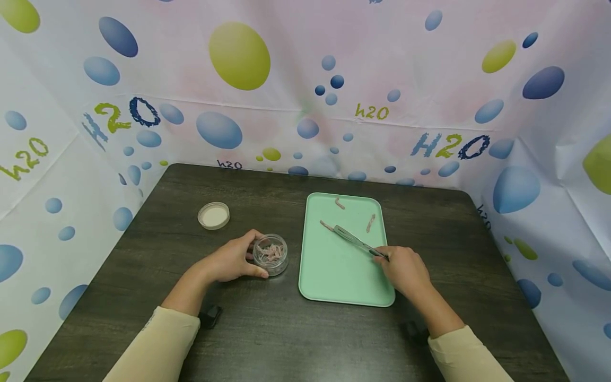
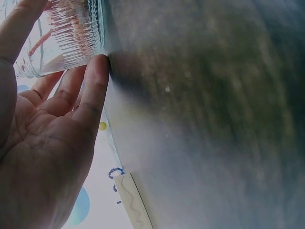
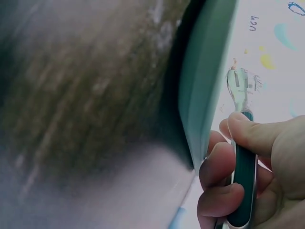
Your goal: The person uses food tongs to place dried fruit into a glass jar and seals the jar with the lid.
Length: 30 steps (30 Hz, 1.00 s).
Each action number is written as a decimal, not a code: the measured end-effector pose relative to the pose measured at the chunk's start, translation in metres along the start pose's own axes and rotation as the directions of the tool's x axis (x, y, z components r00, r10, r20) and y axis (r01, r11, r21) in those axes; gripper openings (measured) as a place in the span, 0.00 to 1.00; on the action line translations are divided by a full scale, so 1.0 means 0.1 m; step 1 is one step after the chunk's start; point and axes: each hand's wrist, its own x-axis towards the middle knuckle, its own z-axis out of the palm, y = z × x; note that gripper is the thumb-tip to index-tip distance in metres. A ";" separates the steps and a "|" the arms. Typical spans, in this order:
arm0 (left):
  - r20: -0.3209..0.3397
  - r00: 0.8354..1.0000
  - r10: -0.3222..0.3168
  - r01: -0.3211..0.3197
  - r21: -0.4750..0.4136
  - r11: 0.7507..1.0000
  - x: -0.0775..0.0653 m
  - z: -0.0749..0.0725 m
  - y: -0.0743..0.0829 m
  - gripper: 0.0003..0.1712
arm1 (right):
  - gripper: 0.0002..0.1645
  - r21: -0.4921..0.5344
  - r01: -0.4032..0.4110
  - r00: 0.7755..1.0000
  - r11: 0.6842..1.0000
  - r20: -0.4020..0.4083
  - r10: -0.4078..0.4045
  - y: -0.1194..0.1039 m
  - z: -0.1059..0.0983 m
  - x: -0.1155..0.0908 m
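My left hand (image 1: 234, 260) holds a small open glass jar (image 1: 270, 268), thumb on its near side and fingers round its far side. Thin pinkish strips (image 1: 271, 252) lie in the jar; its ribbed glass (image 2: 71, 33) shows in the left wrist view. With my right hand (image 1: 406, 269) I grip metal tongs (image 1: 355, 239) by their dark handle (image 3: 244, 176). The tongs reach over a light green tray (image 1: 329, 276), and one pinkish strip (image 1: 326, 226) is right at their tips. Two more strips, one at the back (image 1: 340, 203) and one at the right (image 1: 371, 223), lie on the tray.
A round, pale lid (image 1: 214, 216) lies on the dark wooden table (image 1: 267, 329), behind and left of the jar. Behind and beside the table hangs a white sheet (image 1: 286, 42) with blue and green dots.
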 end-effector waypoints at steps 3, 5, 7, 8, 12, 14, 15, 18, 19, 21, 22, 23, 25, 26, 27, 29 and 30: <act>0.000 1.000 0.000 0.000 -0.001 1.000 0.00 0.00 0.01 0.49 | 0.20 -0.004 0.012 1.000 1.000 -0.015 -0.012 0.02 0.01 -0.01; 0.000 1.000 -0.002 0.002 0.001 1.000 0.00 0.00 0.01 0.49 | 0.20 -0.006 0.018 1.000 1.000 -0.020 -0.018 0.03 0.01 -0.01; 0.001 1.000 -0.005 0.005 0.004 1.000 0.00 0.00 0.02 0.49 | 0.20 -0.010 0.021 1.000 1.000 -0.022 -0.021 0.04 0.01 -0.01; 0.001 1.000 -0.006 0.006 0.005 1.000 0.00 0.00 0.02 0.49 | 0.20 -0.012 0.021 1.000 1.000 -0.023 -0.022 0.05 0.01 -0.01; 0.000 1.000 -0.005 0.005 0.007 1.000 -0.01 0.00 0.03 0.49 | 0.20 -0.011 0.016 1.000 1.000 -0.020 -0.016 0.06 0.01 -0.02; -0.001 1.000 0.000 0.000 0.007 1.000 -0.01 0.00 0.03 0.49 | 0.20 -0.003 0.014 1.000 1.000 -0.021 -0.014 0.07 0.00 -0.02; -0.002 1.000 0.001 -0.001 0.008 1.000 -0.01 0.00 0.02 0.49 | 0.20 0.003 0.012 1.000 1.000 -0.021 -0.012 0.07 0.00 -0.03; -0.003 1.000 0.000 0.000 0.008 1.000 -0.01 0.00 0.02 0.48 | 0.20 0.014 0.009 1.000 1.000 -0.025 -0.009 0.06 -0.01 -0.04; -0.003 1.000 0.000 0.000 0.008 1.000 -0.01 0.00 0.01 0.48 | 0.20 0.015 0.009 1.000 1.000 -0.028 -0.008 0.06 -0.02 -0.04; -0.001 1.000 -0.001 0.001 0.008 1.000 -0.02 0.00 0.01 0.48 | 0.20 0.014 0.009 0.999 1.000 -0.034 -0.009 0.06 -0.03 -0.05; 0.000 1.000 -0.001 0.001 0.007 1.000 -0.02 0.00 0.01 0.48 | 0.21 0.013 0.010 0.999 1.000 -0.037 -0.010 0.05 -0.04 -0.06; 0.001 1.000 -0.002 0.002 0.006 1.000 -0.02 0.01 0.01 0.48 | 0.21 0.011 0.012 0.999 1.000 -0.040 -0.012 0.05 -0.05 -0.06; 0.001 1.000 -0.004 0.004 0.008 1.000 -0.02 0.01 0.02 0.48 | 0.21 0.012 0.014 0.999 1.000 -0.044 -0.013 0.04 -0.06 -0.07; 0.000 1.000 -0.004 0.004 0.010 1.000 -0.02 0.01 0.02 0.48 | 0.21 0.014 0.014 0.999 1.000 -0.046 -0.014 0.04 -0.07 -0.08; 0.000 1.000 -0.005 0.005 0.012 1.000 -0.02 0.01 0.02 0.48 | 0.22 0.017 0.015 0.999 1.000 -0.047 -0.015 0.03 -0.08 -0.09; -0.002 1.000 -0.007 0.007 0.015 1.000 -0.02 0.01 0.03 0.48 | 0.22 0.019 0.018 0.999 1.000 -0.051 -0.017 0.03 -0.09 -0.10; -0.003 1.000 -0.008 0.008 0.017 1.000 -0.02 0.01 0.03 0.48 | 0.22 0.019 0.020 0.998 1.000 -0.052 -0.019 0.02 -0.10 -0.11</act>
